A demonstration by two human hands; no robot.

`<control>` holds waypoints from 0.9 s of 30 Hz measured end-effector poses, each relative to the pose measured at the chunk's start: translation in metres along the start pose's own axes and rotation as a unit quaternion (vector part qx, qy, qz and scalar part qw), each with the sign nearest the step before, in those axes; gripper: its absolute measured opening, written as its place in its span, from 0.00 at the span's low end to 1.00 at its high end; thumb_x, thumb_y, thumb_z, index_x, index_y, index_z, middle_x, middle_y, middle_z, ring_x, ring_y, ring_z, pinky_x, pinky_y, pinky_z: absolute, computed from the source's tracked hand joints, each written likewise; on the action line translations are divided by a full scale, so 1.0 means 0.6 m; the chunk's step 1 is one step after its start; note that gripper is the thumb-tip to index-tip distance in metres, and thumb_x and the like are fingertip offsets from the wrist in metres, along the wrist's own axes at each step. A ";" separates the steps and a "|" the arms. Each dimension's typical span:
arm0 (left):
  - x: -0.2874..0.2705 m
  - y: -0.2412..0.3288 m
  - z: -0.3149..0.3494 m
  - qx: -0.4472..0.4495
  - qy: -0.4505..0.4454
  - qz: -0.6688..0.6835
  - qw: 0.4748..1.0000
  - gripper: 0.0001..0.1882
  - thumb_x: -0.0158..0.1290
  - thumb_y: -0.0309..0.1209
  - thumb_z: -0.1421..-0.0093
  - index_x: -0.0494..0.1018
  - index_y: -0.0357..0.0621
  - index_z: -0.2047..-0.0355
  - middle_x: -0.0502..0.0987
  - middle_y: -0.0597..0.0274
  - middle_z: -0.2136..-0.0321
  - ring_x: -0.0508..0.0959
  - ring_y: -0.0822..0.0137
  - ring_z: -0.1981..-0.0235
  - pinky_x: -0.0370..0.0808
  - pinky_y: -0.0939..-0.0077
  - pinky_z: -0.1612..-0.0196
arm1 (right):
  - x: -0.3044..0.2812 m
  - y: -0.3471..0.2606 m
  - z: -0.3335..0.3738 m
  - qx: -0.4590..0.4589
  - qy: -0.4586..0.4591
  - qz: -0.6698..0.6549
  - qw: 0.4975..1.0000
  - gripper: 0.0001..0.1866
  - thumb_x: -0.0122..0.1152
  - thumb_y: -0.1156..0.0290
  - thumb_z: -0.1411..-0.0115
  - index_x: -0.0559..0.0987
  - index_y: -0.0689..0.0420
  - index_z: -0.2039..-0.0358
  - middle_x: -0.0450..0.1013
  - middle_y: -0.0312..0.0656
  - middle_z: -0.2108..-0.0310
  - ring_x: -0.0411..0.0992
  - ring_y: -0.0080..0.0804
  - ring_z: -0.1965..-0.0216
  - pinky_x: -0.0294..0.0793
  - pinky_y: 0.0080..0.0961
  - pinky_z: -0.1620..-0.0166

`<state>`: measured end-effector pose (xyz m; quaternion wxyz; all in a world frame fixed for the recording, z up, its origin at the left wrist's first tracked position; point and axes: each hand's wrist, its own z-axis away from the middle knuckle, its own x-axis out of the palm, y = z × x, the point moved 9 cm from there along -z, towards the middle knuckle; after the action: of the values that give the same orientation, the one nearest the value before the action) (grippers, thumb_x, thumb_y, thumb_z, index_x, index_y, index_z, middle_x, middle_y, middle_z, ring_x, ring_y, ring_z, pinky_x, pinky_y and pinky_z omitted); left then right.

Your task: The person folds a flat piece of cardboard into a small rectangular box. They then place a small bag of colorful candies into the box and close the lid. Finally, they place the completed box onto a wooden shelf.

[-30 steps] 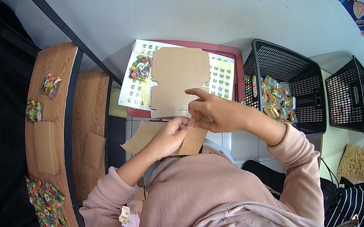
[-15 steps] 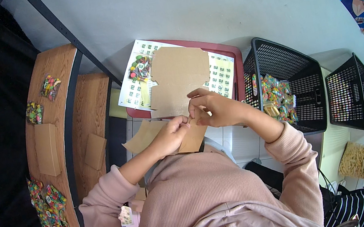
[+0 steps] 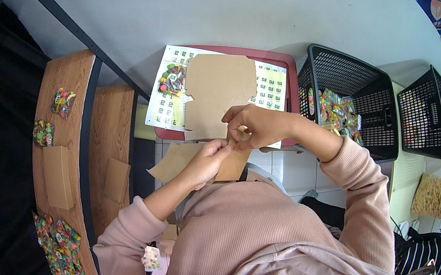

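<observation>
Close in front of my body, both hands grip a piece of brown cardboard [image 3: 231, 168]. My left hand [image 3: 207, 162] closes on its upper edge, thumb on top. Right beside that thumb, my right hand [image 3: 259, 125] pinches the same edge, with its other fingers curled. A curved brown cardboard flap [image 3: 171, 162] sticks out left of my left hand; whether it belongs to the held piece I cannot tell. Beyond my hands, a flat cardboard cutout [image 3: 221, 82] with notched edges lies over printed sticker sheets [image 3: 165, 110]. A clear bag of colourful sweets [image 3: 171, 80] rests at its left.
The sheets lie on a red-rimmed table [image 3: 289, 67]. To the right stand a black basket [image 3: 367, 107] holding sweet bags, another black basket [image 3: 424, 118] and a bag of pale sticks [image 3: 435, 196]. A wooden shelf [image 3: 65, 76] at left bears sweet bags [image 3: 65, 256] and a brown box [image 3: 58, 177].
My right hand has shifted slightly, its fingers drawn closer to the cardboard edge by my left thumb. Both hands keep hold of the cardboard. The whole view has shifted a little.
</observation>
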<state>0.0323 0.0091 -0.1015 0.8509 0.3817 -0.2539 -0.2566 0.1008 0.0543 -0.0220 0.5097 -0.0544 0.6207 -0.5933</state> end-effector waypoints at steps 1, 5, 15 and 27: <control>0.001 0.002 0.002 -0.003 0.000 0.008 1.000 0.14 0.38 0.35 0.39 0.64 0.41 0.57 0.67 0.66 0.62 0.67 0.76 0.59 0.67 0.82 0.62 | -0.001 0.000 -0.001 -0.003 0.002 0.002 1.000 0.09 0.63 0.74 0.59 0.71 0.60 0.86 0.67 0.53 0.61 0.64 0.43 0.53 0.68 0.27 0.63; -0.004 0.002 0.001 0.006 0.002 0.001 1.000 0.14 0.38 0.35 0.39 0.64 0.40 0.58 0.68 0.65 0.62 0.67 0.77 0.61 0.66 0.82 0.61 | -0.003 -0.004 -0.008 -0.005 -0.012 0.017 1.000 0.08 0.63 0.74 0.60 0.71 0.60 0.84 0.66 0.52 0.60 0.65 0.42 0.54 0.69 0.28 0.63; -0.026 -0.006 0.000 0.039 0.064 0.088 0.993 0.12 0.39 0.32 0.40 0.66 0.35 0.63 0.68 0.65 0.71 0.68 0.77 0.68 0.66 0.83 0.65 | -0.011 0.012 0.006 0.008 0.097 -0.036 0.995 0.27 0.62 0.70 0.55 0.65 0.58 0.54 0.64 0.48 0.58 0.65 0.42 0.56 0.70 0.30 0.60; -0.032 -0.015 0.001 0.030 0.060 0.167 0.984 0.10 0.38 0.33 0.38 0.62 0.40 0.61 0.67 0.61 0.62 0.69 0.71 0.59 0.71 0.67 0.59 | 0.045 0.051 0.037 0.044 0.349 -0.164 0.922 0.19 0.52 0.76 0.46 0.64 0.61 0.53 0.65 0.47 0.56 0.66 0.38 0.54 0.73 0.31 0.56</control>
<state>0.0155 0.0155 -0.1126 0.8839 0.3736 -0.2698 -0.0794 0.1198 0.0298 -0.0565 0.1586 0.0776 0.7149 -0.6766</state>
